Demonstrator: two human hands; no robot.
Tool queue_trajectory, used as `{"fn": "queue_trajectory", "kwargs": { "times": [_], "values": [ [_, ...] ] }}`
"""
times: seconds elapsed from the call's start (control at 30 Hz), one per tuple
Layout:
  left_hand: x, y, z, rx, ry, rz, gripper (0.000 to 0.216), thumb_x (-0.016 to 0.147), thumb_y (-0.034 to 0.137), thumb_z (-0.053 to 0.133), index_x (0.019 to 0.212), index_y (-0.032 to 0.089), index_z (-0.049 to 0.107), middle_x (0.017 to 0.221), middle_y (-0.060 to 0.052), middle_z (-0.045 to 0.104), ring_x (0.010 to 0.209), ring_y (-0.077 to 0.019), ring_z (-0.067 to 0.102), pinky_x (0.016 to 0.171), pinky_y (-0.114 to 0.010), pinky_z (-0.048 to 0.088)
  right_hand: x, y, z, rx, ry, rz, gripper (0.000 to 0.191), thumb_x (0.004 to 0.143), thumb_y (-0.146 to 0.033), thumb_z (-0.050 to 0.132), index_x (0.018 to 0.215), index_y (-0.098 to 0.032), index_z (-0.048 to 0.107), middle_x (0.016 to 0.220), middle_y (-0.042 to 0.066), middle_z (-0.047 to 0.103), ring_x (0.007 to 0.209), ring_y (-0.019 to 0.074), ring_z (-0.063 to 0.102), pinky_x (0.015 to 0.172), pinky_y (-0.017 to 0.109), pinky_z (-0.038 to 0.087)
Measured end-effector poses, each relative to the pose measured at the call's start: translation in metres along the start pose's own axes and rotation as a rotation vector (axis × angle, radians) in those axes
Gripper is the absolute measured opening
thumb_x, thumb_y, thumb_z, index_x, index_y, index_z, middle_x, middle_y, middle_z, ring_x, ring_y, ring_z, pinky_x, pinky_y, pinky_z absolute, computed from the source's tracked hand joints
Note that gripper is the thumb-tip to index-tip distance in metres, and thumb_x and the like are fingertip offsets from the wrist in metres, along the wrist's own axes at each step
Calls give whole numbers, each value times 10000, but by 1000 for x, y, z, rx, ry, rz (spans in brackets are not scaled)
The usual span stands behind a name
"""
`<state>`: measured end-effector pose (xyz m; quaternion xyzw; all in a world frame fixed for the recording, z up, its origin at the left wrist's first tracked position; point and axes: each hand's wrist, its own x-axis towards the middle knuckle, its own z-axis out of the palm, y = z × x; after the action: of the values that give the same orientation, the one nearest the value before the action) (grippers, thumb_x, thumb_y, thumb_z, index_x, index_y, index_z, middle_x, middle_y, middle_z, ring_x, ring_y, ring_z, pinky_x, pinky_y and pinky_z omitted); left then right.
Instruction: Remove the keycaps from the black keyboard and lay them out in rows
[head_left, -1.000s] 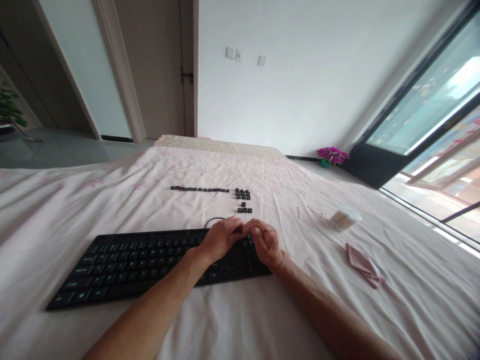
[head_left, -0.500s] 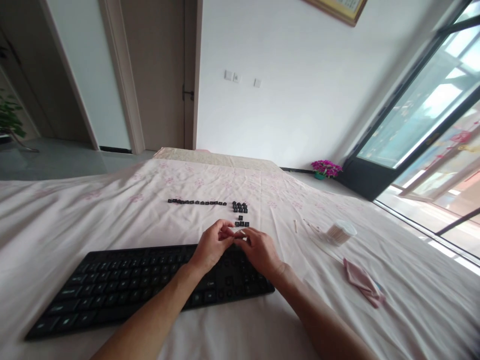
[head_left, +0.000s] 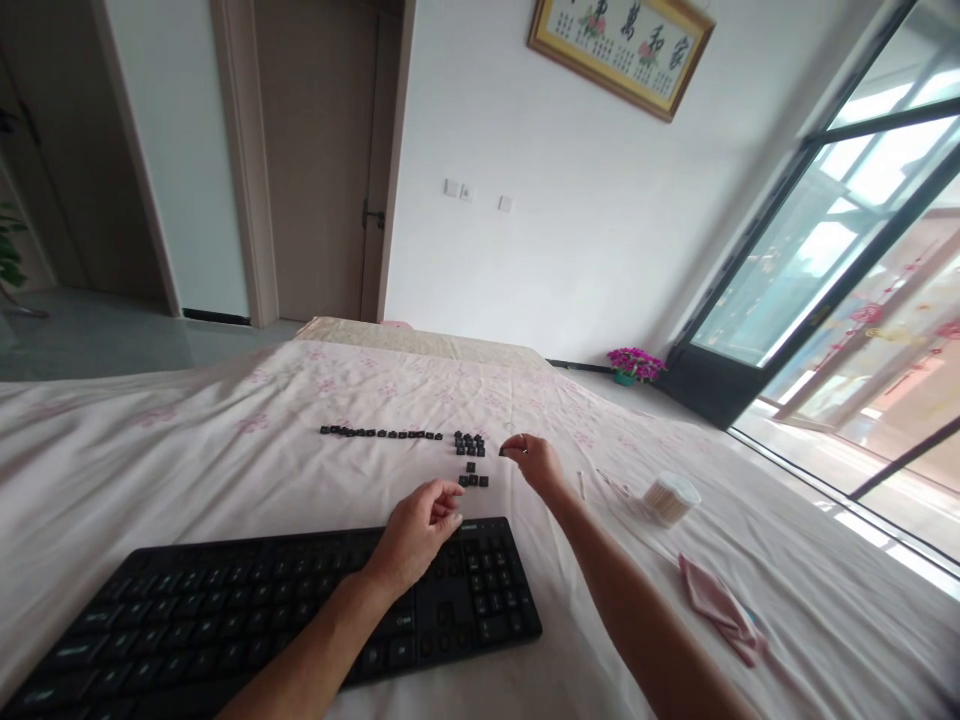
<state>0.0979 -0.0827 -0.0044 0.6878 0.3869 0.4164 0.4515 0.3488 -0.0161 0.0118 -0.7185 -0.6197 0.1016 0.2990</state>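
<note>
My right hand [head_left: 534, 460] pinches a small black keycap [head_left: 503, 452] just above the sheet, right of a block of loose keycaps [head_left: 470, 445]. Over the upper part of a black keyboard [head_left: 281, 575] is my left hand [head_left: 420, 530], its fingers curled in. What it holds, if anything, I cannot make out. Its fingertips are close to a small group of keycaps [head_left: 473, 481], one set above a short row. Several keys are off the keyboard between the letter keys and the number pad. My left hand and forearm cover part of the keys.
A long row of keycaps [head_left: 382, 434] lies on the pink flowered sheet [head_left: 285, 480]. To the right are a single cotton swab [head_left: 582, 485], a clear tub of cotton swabs [head_left: 671, 499] and a folded pink cloth [head_left: 720, 605].
My hands, earlier together over the keyboard around something white, are now apart. The right has moved forward and right with a keycap; the left stays by the keyboard. The view has tilted up.
</note>
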Motion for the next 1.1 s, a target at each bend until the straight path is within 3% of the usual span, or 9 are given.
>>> {"fn": "queue_trajectory", "kwargs": {
  "times": [0.27, 0.53, 0.73, 0.83, 0.93, 1.03, 1.1],
  "values": [
    [-1, 9, -2, 57, -21, 8, 240, 749, 159, 546, 972, 172, 631, 922, -50, 656, 812, -153, 622, 771, -263, 508, 49, 29, 17, -93, 11, 83, 187, 743, -295, 588, 858, -244, 727, 805, 5, 701, 725, 165, 607, 597, 244, 382],
    [0, 9, -3, 72, -27, 17, 234, 760, 161, 534, 972, 172, 633, 928, -49, 657, 813, -151, 620, 772, -258, 505, 61, 34, 29, -74, 9, 94, 196, 736, -317, 611, 876, -258, 736, 854, 11, 706, 775, 185, 614, 625, 253, 399],
    [-1, 8, -2, 73, -25, 34, 219, 759, 157, 540, 954, 181, 636, 931, -43, 663, 818, -150, 624, 782, -259, 505, 52, 27, 20, 17, 43, 72, 301, 783, -395, 580, 970, -197, 710, 905, 56, 709, 724, 176, 623, 637, 256, 423],
    [-1, 7, -2, 68, -21, 45, 213, 759, 151, 545, 947, 185, 640, 935, -42, 668, 821, -150, 626, 792, -264, 506, 41, 16, 9, 97, 55, 52, 502, 888, -507, 373, 972, -128, 691, 908, 102, 703, 638, 151, 619, 610, 249, 442],
    [-1, 6, -2, 80, -29, 49, 206, 766, 160, 551, 946, 187, 647, 936, -42, 672, 822, -151, 626, 786, -266, 508, 20, -1, -5, 212, 51, -23, 694, 929, -551, 140, 999, -110, 672, 946, 113, 693, 684, 151, 629, 618, 246, 462],
    [-1, 6, -3, 91, -33, 61, 204, 776, 176, 556, 955, 186, 653, 948, -43, 673, 825, -151, 625, 780, -265, 505, -9, -19, -20, 312, 16, -204, 681, 936, -545, 159, 854, -149, 708, 852, 76, 691, 777, 166, 621, 709, 270, 465],
    [-2, 6, -3, 96, -32, 67, 202, 782, 184, 558, 960, 187, 654, 954, -43, 670, 827, -152, 625, 787, -267, 501, -30, -31, -28, 290, -31, -234, 620, 943, -516, 205, 843, -173, 712, 730, 40, 665, 706, 149, 595, 671, 262, 456]
  ]
}}
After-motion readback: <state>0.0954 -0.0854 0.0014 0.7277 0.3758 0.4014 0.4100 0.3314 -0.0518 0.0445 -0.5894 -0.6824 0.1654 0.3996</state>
